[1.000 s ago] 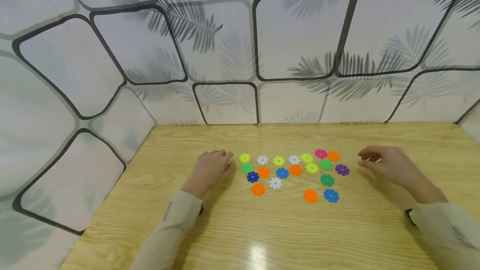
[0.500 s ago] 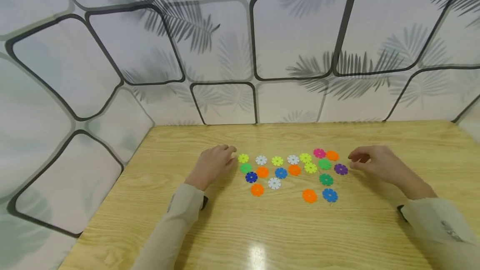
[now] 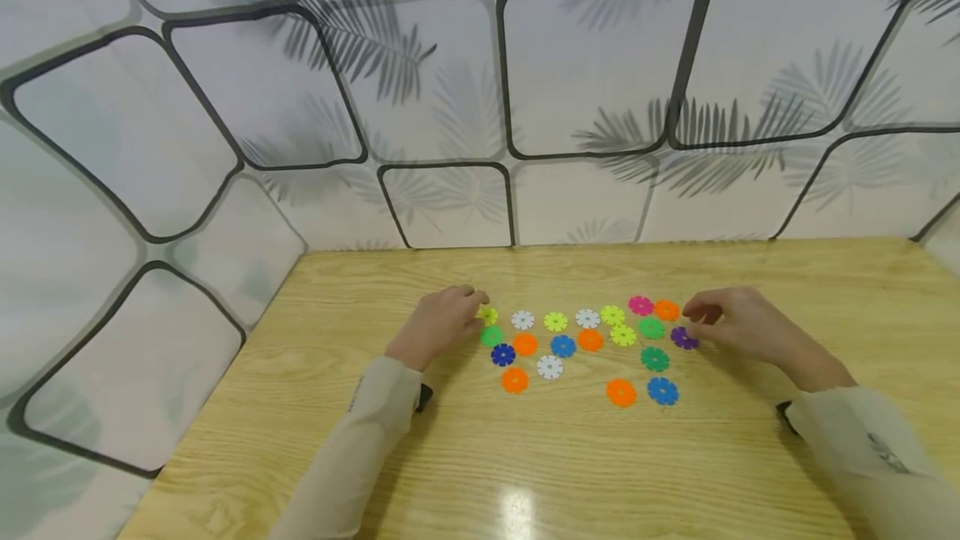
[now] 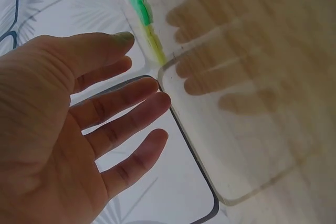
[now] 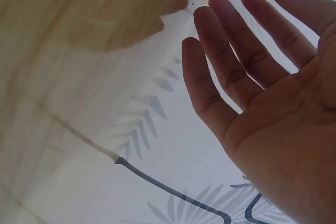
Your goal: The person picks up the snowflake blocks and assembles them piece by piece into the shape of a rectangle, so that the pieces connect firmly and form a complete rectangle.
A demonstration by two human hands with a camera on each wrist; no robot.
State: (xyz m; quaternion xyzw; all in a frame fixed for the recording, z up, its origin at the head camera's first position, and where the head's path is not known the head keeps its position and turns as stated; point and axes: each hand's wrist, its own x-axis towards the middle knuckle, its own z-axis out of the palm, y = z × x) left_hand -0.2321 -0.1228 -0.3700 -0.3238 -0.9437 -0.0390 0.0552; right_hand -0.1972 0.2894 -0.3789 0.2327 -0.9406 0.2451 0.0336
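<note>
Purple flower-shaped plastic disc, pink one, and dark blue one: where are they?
Purple flower-shaped plastic disc (image 3: 682, 337): head view, its centre.
Pink flower-shaped plastic disc (image 3: 641, 305): head view, its centre.
Dark blue flower-shaped plastic disc (image 3: 502, 354): head view, its centre.

The surface (image 3: 570, 457) is showing pale wood grain under a smooth, semi-glossy finish, and it is reflecting a bright patch of light near the front edge. The flower-shaped discs (image 3: 581, 344) are appearing as smooth, brightly coloured plastic with a slight sheen. The sleeves (image 3: 352, 465) are reading as matt beige cloth. The backdrop panels (image 3: 592, 65) are looking smooth and matt, printed with leaf shadows.
</note>
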